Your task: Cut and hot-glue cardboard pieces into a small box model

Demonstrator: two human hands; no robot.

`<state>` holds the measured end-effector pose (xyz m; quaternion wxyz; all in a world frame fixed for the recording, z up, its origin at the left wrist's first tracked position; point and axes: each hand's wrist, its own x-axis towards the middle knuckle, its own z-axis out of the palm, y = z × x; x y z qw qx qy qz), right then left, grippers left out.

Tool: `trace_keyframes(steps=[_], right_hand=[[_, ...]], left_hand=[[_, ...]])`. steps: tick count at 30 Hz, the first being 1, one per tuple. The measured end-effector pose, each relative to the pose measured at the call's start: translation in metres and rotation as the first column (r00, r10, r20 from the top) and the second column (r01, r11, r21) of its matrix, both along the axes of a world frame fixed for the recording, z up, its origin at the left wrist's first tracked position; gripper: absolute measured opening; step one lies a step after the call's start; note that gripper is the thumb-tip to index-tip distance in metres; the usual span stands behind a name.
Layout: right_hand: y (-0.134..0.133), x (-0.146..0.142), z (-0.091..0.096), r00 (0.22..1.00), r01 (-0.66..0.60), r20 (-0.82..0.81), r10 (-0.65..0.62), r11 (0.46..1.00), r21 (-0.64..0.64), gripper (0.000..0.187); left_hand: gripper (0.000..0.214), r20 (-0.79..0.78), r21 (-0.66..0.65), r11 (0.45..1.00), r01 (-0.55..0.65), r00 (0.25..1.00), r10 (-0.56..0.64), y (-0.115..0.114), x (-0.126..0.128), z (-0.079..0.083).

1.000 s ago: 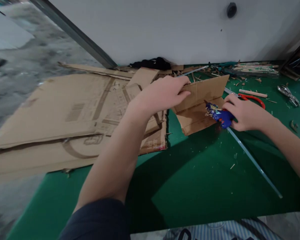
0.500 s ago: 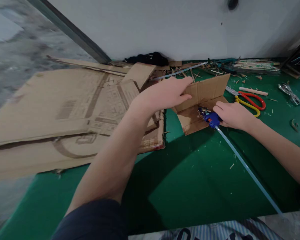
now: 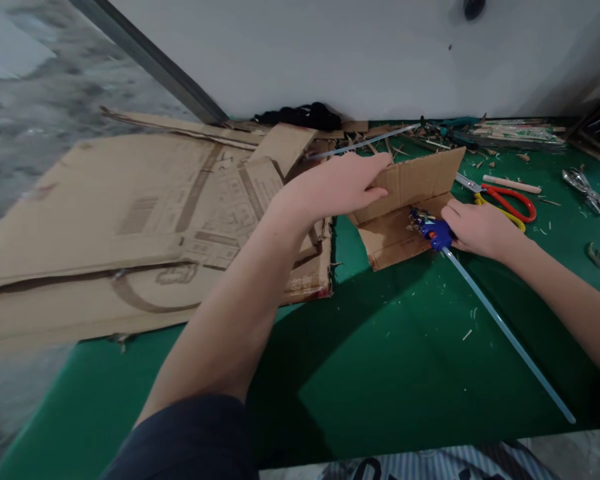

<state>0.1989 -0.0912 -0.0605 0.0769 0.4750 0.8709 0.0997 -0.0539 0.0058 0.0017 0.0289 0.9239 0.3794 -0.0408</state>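
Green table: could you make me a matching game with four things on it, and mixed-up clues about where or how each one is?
1. Glue gun
2. Scissors
3. Folded cardboard
4. Clear rod

A. Has red and yellow handles
B. Sticks out from the back of a blue tool
C. Left hand at its raised flap
D. Gripped in the right hand

Pairs: 1-D, 2-A, 3-C, 4-B
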Motion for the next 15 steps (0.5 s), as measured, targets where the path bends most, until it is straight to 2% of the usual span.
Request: trace_keyframes(steps=[5,8,11,15], right_hand=[[0.0,0.021,-0.001,0.995,0.101,0.026,-0.101,0.995,-0.01,0.025],[0.0,0.026,-0.001,0.993,0.116,0.034,-0.116,0.993,-0.016,0.025],[-0.001,0.018,0.002,0.997,0.076,0.02,-0.076,0.997,-0.024,0.024],[-0.003,-0.009,0.007,0.998,-0.045,-0.04,0.043,0.998,-0.048,0.022]], left_hand=[[0.029,0.009,-0.003,1.0,0.007,1.0,-0.007,0.002,-0.001,-0.002],[0.028,0.019,-0.001,1.0,0.014,1.0,-0.014,0.003,-0.001,-0.003],[0.028,0.026,0.0,1.0,0.018,1.0,-0.018,0.003,-0.001,-0.003],[0.029,0.025,-0.011,1.0,0.006,1.0,-0.006,0.002,0.0,-0.002]])
